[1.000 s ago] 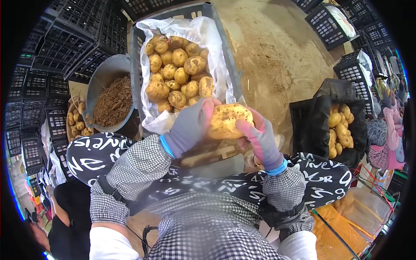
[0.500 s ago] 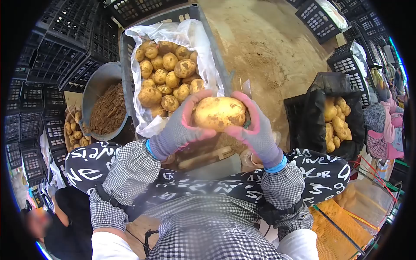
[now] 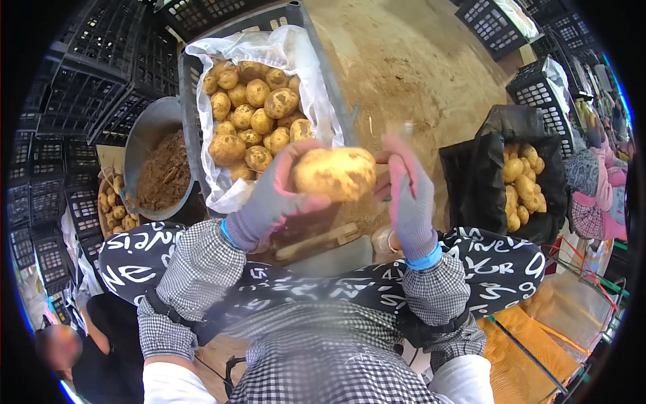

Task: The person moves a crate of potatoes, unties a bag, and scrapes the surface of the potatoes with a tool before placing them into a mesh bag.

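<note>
My left hand (image 3: 269, 198), in a grey and pink glove, grips a large yellow potato (image 3: 335, 174) with dirt patches, thumb below and fingers round its left end. My right hand (image 3: 412, 192), gloved alike, is just right of the potato with its fingers curled. A small pale, blurred shape (image 3: 407, 126) shows above these fingers; I cannot make out what they hold. Beyond my left hand, a grey crate (image 3: 189, 111) lined with white sheeting (image 3: 311, 57) holds many soil-marked potatoes (image 3: 261, 121).
At the left stands a bucket (image 3: 145, 124) of brown soil (image 3: 165, 172) beside stacked black crates (image 3: 101, 60). A black-lined crate (image 3: 464, 182) at the right holds potatoes (image 3: 521, 178). A wooden piece (image 3: 316, 242) lies below my hands. Other people (image 3: 101, 337) are at the edges.
My right hand has come away from the potato's right end and turned, fingers now curled. The potato, in my left hand, has shifted slightly left and turned.
</note>
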Motion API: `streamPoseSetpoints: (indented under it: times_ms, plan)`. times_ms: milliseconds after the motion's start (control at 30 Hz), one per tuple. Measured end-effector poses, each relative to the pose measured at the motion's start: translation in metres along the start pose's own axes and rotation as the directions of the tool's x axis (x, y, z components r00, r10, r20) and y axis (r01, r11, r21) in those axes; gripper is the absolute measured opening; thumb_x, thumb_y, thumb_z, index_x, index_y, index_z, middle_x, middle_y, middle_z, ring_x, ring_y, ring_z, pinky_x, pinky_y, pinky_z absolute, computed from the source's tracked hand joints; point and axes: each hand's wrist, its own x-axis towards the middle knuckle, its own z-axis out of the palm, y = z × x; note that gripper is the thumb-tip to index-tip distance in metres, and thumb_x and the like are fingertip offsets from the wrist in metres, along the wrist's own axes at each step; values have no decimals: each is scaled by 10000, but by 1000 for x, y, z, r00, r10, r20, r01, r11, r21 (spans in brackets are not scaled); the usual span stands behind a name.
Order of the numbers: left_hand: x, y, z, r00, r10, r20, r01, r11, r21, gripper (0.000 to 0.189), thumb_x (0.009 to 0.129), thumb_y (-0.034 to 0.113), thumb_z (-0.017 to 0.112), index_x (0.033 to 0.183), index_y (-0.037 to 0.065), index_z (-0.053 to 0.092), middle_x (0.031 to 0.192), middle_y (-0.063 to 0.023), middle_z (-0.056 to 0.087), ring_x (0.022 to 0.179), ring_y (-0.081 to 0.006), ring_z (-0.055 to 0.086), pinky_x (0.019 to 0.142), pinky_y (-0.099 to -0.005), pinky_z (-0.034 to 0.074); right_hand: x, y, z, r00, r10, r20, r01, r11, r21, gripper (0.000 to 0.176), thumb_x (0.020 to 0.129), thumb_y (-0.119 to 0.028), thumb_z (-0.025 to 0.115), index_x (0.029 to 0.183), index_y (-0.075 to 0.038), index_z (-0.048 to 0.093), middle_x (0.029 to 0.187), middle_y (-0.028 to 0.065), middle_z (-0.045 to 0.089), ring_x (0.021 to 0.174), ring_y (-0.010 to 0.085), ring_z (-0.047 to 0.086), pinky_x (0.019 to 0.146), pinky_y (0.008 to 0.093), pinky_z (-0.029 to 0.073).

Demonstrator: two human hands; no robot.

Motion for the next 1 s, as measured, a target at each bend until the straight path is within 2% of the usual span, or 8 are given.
streamPoseSetpoints:
  times_ms: [167,300,467,533,700,767,933,1000]
  plan:
    - [4,1,-9,990,65,-122,-57,996,68,942,678,235,878,1410,32,321,1360,-102,430,1258,-200,471,1060,-338,404,-4,-2,3,989,-132,70,118,977,175,497,1010,-93,423,1489,-14,314,978,-16,589,633,22,425,548,179,364]
    - [4,-4,-6,989,91,-120,-89,996,19,946,683,230,877,1412,32,307,1375,-107,409,1269,-198,451,1063,-339,392,-10,11,4,965,-125,232,105,990,98,494,1008,-96,438,1478,8,327,1154,9,576,634,26,416,548,185,363]
    - [3,-4,-3,986,79,-147,-74,997,38,929,689,205,872,1399,30,301,1367,-106,407,1262,-200,448,1059,-335,388,-12,9,10,956,-78,283,75,997,23,479,954,13,479,1428,12,412,1446,141,478,1293,161,472,1026,250,374]
    - [3,-9,-6,985,88,-149,-80,995,62,913,690,192,869,1390,29,307,1360,-104,412,1256,-201,452,1057,-335,390,-11,5,12,936,-145,322,199,969,-144,469,946,19,496,1411,-1,443,1412,149,516,1277,148,491,1014,247,385]
    - [5,-11,-6,990,52,-130,-51,999,10,881,687,167,865,1370,27,327,1329,-98,432,1242,-200,463,1047,-341,407,-8,5,13,973,91,214,-73,993,-88,467,930,28,521,1393,-10,470,1382,160,542,1244,154,528,975,253,426]
    - [4,-13,-8,989,58,-139,-56,998,22,872,688,158,864,1366,29,331,1319,-92,439,1238,-199,467,1042,-341,413,-7,6,13,978,89,191,-77,995,-70,463,927,32,525,1386,-7,477,1370,161,552,1231,162,543,964,257,439]
    - [4,-17,-9,989,45,-140,-45,999,2,866,687,148,868,1362,37,337,1310,-81,445,1237,-196,470,1039,-334,415,-6,23,19,969,-158,190,171,984,-55,458,925,50,516,1379,-7,488,1350,159,570,1213,162,558,955,250,444]
    - [5,-18,-6,988,49,-146,-56,998,-42,860,689,144,869,1360,41,341,1309,-77,448,1238,-196,469,1039,-331,414,-10,19,19,978,-78,194,93,993,-68,452,928,48,513,1376,-6,491,1354,159,567,1215,155,553,949,245,443]
